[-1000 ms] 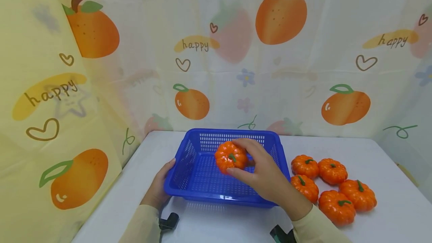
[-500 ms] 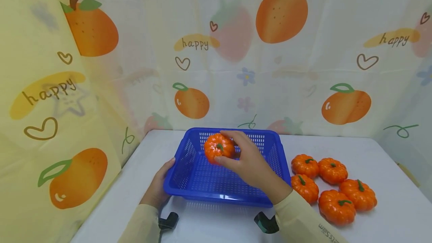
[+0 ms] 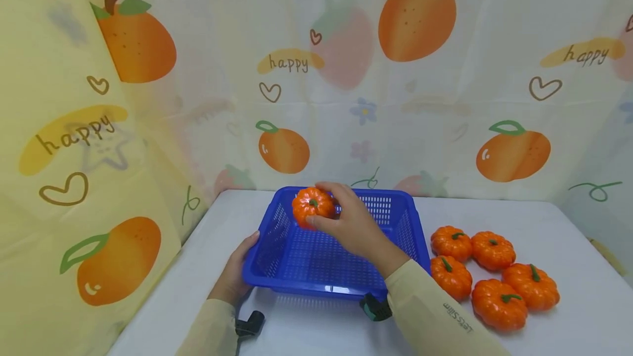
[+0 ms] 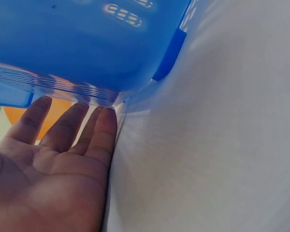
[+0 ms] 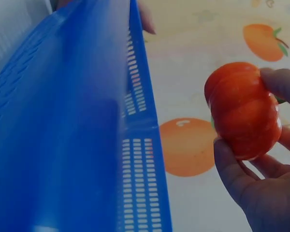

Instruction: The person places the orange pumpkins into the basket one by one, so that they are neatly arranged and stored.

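My right hand (image 3: 353,229) holds a small glossy orange pumpkin (image 3: 307,210) with a green stem above the back left of a blue plastic basket (image 3: 316,287). In the right wrist view the thumb and fingers grip the pumpkin (image 5: 244,113) from its sides, outside the basket's slotted wall (image 5: 140,169) as seen from there. My left hand (image 3: 232,273) rests at the basket's left side, by the rim. The left wrist view shows its fingers (image 4: 63,128) extended, tips against the lower part of the basket wall (image 4: 87,43). The basket stands on the white table.
Several more orange pumpkins (image 3: 499,304) sit in a cluster on the white table (image 3: 296,326), right of the basket. A fruit-printed cloth (image 3: 386,142) hangs behind the table and along its left side. Each wrist carries a black camera mount (image 3: 251,324).
My right hand has carried the pumpkin left and farther back over the basket, toward its back left corner. The left hand and the basket have stayed in place.
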`<state>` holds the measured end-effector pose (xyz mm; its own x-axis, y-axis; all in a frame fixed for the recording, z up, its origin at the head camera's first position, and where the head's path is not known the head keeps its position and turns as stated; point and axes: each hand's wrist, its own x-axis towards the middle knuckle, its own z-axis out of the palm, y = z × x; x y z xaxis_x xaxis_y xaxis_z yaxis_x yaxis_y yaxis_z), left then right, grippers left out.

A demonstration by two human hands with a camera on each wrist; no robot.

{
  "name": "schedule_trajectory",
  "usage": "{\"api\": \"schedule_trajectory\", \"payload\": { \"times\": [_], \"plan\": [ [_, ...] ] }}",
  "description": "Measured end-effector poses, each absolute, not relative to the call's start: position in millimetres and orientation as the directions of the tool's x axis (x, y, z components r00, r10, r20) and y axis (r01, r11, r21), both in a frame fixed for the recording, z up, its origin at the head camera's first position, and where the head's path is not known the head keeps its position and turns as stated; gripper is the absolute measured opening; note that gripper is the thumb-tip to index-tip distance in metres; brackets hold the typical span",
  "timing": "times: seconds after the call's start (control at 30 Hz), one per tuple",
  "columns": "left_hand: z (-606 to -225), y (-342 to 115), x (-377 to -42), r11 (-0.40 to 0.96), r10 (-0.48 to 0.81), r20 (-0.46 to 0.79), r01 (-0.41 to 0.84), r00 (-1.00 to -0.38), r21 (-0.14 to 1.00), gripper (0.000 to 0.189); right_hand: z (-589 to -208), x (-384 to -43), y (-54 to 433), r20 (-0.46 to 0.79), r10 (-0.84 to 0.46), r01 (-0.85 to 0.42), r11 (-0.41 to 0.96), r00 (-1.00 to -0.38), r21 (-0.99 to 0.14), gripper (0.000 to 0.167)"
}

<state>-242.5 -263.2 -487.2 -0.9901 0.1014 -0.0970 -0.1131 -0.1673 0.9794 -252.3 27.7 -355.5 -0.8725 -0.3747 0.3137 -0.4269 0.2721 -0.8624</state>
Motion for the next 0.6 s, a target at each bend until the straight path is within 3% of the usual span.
{"api": "schedule_trajectory", "payload": {
  "times": [0.6],
  "plan": [
    [-488, -263, -241, -0.153, 0.076, -0.110, -0.120, -0.991, 0.981, 0.082, -357, -293, 10, 0.287, -0.354, -0.394, 0.279, -0.890, -0.876, 0.065]
  ]
}}
